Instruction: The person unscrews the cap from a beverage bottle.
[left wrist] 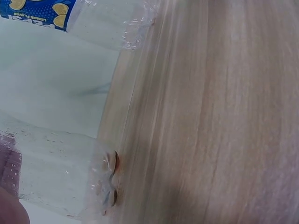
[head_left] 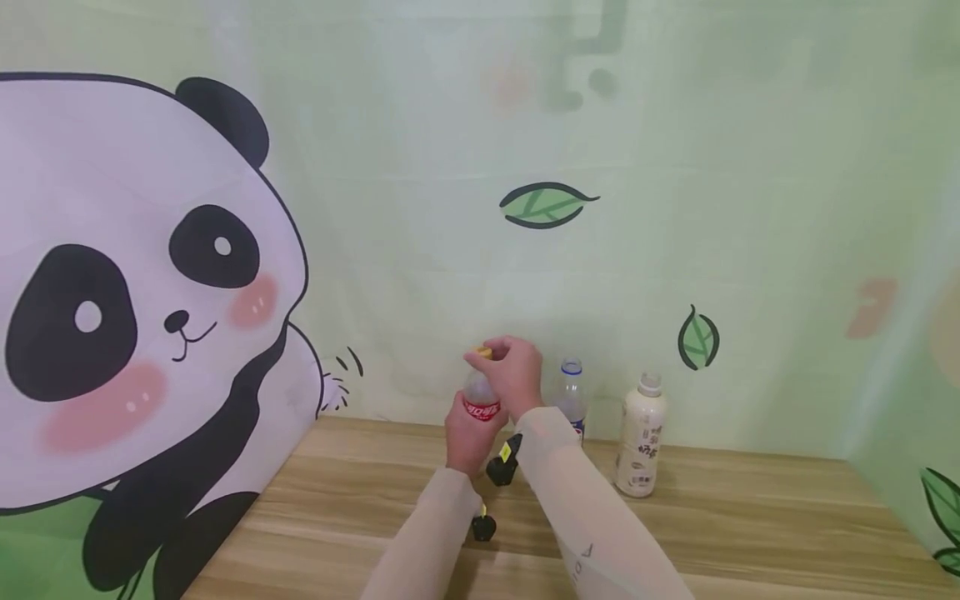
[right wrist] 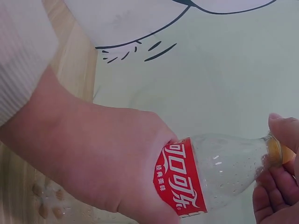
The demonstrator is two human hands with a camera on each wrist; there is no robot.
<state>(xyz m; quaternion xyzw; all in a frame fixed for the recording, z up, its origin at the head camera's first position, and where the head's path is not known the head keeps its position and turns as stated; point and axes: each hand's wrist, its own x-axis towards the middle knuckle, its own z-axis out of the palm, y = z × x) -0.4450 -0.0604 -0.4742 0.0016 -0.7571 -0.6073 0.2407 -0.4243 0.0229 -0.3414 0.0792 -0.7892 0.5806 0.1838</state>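
Note:
In the head view, my left hand (head_left: 467, 437) grips a clear plastic cola bottle (head_left: 478, 388) round its red label and holds it upright. At the top, my right hand (head_left: 517, 372) pinches a yellow-orange bottle cap (head_left: 484, 352) on the bottle's mouth. From the right wrist, the cola bottle (right wrist: 224, 163) shows droplets inside and looks empty of drink, with the cap (right wrist: 275, 151) between my right thumb and fingers. The left wrist view shows the clear lower part of the cola bottle (left wrist: 60, 172); only a bit of a finger is visible there.
To the right stands a clear Pepsi bottle (head_left: 572, 402) with a blue ring at its neck, partly behind my right sleeve. Farther right is a cream-white bottle (head_left: 640, 437). The wooden table (head_left: 750, 517) meets a green panda-printed backdrop (head_left: 420, 250) at its back edge.

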